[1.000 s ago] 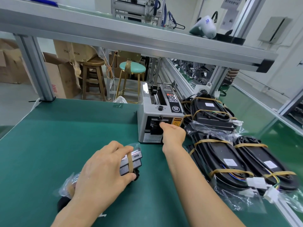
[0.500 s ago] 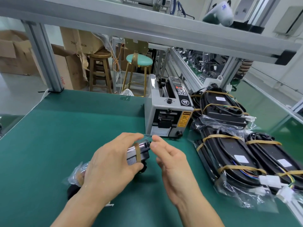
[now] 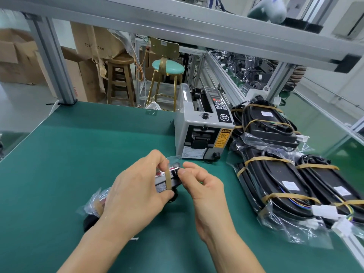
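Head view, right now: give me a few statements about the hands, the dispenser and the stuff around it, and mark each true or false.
1. The left hand holds a banded, bagged unit on the mat. True.
2. The right hand presses the dispenser. False: it is clear of the dispenser and pinches clear tape at the unit's end.
3. Black bundles lie right of the dispenser. True.
4. Both stools have green seats. False: only the green stool does; the wooden stool is bare wood.
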The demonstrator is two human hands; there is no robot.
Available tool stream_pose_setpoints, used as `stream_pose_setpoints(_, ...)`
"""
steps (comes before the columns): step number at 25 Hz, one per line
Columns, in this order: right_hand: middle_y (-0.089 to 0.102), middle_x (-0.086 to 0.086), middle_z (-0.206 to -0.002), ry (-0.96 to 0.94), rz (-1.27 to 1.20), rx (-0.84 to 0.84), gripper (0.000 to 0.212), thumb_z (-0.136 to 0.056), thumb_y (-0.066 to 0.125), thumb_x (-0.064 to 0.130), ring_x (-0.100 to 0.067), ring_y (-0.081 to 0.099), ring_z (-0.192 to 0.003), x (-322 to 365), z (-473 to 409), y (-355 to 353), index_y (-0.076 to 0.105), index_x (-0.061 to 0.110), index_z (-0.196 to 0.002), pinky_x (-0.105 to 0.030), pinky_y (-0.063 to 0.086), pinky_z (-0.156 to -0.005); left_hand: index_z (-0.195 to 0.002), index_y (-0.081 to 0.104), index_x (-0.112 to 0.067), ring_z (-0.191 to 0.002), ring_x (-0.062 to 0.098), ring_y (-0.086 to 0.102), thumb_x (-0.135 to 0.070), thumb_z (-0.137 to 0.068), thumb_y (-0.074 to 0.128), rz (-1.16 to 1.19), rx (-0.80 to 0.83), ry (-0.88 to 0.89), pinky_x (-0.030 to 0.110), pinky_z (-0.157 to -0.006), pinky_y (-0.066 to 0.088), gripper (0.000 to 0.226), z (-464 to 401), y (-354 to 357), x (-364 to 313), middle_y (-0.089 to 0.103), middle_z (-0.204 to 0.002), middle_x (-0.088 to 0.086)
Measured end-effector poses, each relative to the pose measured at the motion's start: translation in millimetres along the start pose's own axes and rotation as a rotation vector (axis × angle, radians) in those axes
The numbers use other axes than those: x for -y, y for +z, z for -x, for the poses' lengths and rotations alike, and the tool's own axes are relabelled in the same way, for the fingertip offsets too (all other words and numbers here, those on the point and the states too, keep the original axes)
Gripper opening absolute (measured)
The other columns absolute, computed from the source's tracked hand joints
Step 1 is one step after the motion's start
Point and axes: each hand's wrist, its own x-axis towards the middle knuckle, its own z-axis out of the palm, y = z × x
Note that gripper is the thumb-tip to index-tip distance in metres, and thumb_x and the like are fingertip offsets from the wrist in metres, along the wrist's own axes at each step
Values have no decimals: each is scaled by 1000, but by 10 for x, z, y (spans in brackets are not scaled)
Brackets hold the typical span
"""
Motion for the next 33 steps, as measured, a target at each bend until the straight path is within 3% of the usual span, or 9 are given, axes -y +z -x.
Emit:
stream_pose_setpoints(6,66,0,-95,-51,73,-14,21,-79,71,9,4,60,-90,45,-6,-2,71,9,-58,-7,43,-74,-84,52,-31,-86,16,57,-16,-60,82,-10,2,88,40,-76,47,41,2,-30,-3,63,-91,-12)
stream_pose_setpoints(11,62,8,-84,-26,-10,-11,24,-77,69,11,-5,57,-78,52,16,-3,68,13,-53,-24,43,-78,-88,48,-33,-79,7,55,-18,-61,82,-18,-13,38,22,-70,41,46,-6,-27,9,60,-83,-19)
stream_pose_setpoints(16,62,11,-81,-57,89,-7,23,-78,70,10,-1,59,-80,70,8,6,70,11,-55,-12,44,-73,-87,48,-32,-80,13,56,-19,-61,82,-17,-17,41,32,-72,45,44,2,-23,-6,62,-83,-14)
stream_pose_setpoints(19,63,13,-76,-94,161,-26,24,-78,71,9,-2,61,-84,70,-9,-2,70,10,-54,-12,44,-74,-85,52,-28,-77,14,54,-16,-60,82,-18,-13,80,37,-70,47,41,4,-36,-4,62,-82,-12)
stream_pose_setpoints(27,62,4,-79,-144,229,-65,23,-79,70,5,-2,59,-80,50,-15,13,67,0,-57,-12,42,-69,-83,54,-26,-79,16,56,-14,-58,84,-13,-11,104,40,-71,48,41,6,-35,-4,63,-84,-11)
stream_pose_setpoints(33,60,2,-95,-121,168,-52,22,-77,72,7,3,58,-80,63,15,17,72,12,-56,-9,42,-69,-87,45,-33,-79,10,57,-18,-60,84,23,-27,42,32,-72,46,49,23,-11,21,62,-86,-16)
